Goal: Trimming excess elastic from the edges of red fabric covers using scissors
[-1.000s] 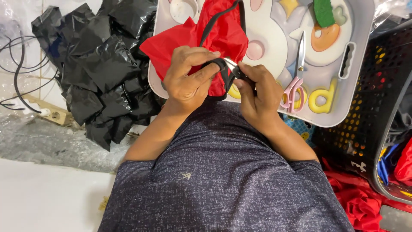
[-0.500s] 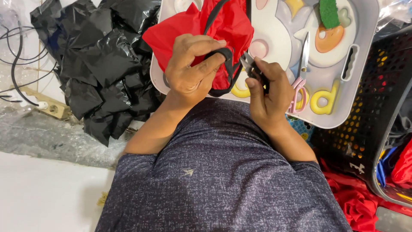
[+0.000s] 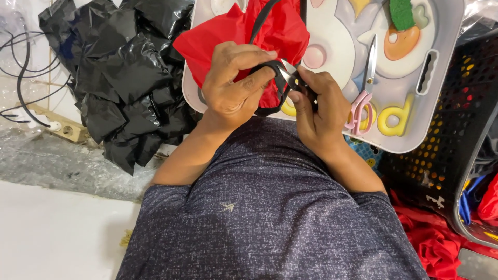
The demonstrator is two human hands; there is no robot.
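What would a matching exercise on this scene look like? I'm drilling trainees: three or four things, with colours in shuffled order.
Things:
1. fabric held by the left hand
2. scissors handles on the tray
3. crumpled bags beside the tray
4. strap pinched near the right hand

Colours:
A. pink
B. black, narrow
C. red
D. black, glossy

Pairs: 1-C, 2-A, 3-D, 4-B

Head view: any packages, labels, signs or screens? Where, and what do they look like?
Black plastic bags: crumpled glossy heap, left of the tray.
Tray: white, rounded, printed with pastel cartoon shapes and yellow letters, above both hands.
Small white logo: on the grey shirt.
No screens or signs.
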